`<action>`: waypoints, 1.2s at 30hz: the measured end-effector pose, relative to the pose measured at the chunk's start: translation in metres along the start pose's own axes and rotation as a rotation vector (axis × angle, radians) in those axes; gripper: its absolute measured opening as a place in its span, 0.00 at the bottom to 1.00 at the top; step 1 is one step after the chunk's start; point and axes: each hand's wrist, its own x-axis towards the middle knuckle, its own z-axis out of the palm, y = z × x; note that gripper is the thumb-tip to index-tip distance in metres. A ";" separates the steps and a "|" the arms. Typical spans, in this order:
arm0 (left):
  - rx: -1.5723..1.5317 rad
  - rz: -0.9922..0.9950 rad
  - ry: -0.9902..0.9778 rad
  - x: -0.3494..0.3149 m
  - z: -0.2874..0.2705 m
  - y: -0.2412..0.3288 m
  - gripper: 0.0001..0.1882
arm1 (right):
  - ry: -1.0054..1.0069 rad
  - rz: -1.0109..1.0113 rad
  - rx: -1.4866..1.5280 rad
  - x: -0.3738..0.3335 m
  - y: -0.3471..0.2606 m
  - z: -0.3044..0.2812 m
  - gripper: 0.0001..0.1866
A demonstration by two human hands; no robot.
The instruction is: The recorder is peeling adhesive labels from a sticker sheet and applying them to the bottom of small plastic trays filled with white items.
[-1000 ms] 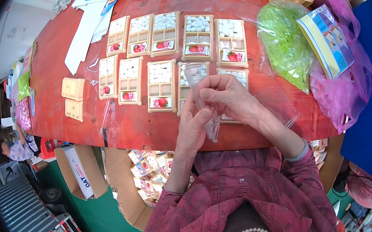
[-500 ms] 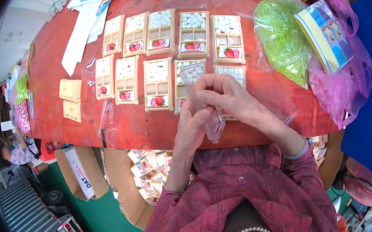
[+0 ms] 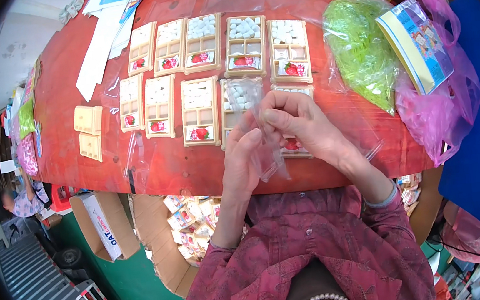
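Note:
A limp clear plastic bag (image 3: 273,165) hangs between my two hands, close to the table's near edge. My left hand (image 3: 243,157) pinches it from the left, thumb up. My right hand (image 3: 299,121) is closed on it with bent fingers, almost touching the left. Beneath the bag's upper part lies a beige tray (image 3: 226,119), partly hidden by my hands. Another tray (image 3: 296,150) shows only in part under my right hand. Left of them stands a beige tray (image 3: 199,116) with white cubes at its far end and a strawberry-printed packet at its near end.
More filled trays (image 3: 244,46) stand in rows beyond. Two beige trays without cubes (image 3: 88,121) lie at the left. A bag of green shreds (image 3: 359,53) and a purple bag (image 3: 437,110) sit at the right. Below the table edge, a carton (image 3: 159,242) holds many packed pieces.
The bag has shifted and crumpled a little between my hands, and my fingers have changed position on it. The whole view has moved slightly; the trays stay in place.

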 end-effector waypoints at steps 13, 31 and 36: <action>0.429 0.137 0.175 0.024 0.029 0.031 0.31 | 0.532 -0.347 -0.318 -0.046 -0.004 -0.009 0.04; 1.967 0.993 -0.610 0.348 0.189 -0.019 0.36 | 0.663 -0.227 -0.164 -0.096 -0.002 -0.059 0.07; 1.916 1.329 -0.729 0.373 0.187 -0.038 0.21 | 0.651 -0.193 -0.156 -0.095 0.002 -0.064 0.08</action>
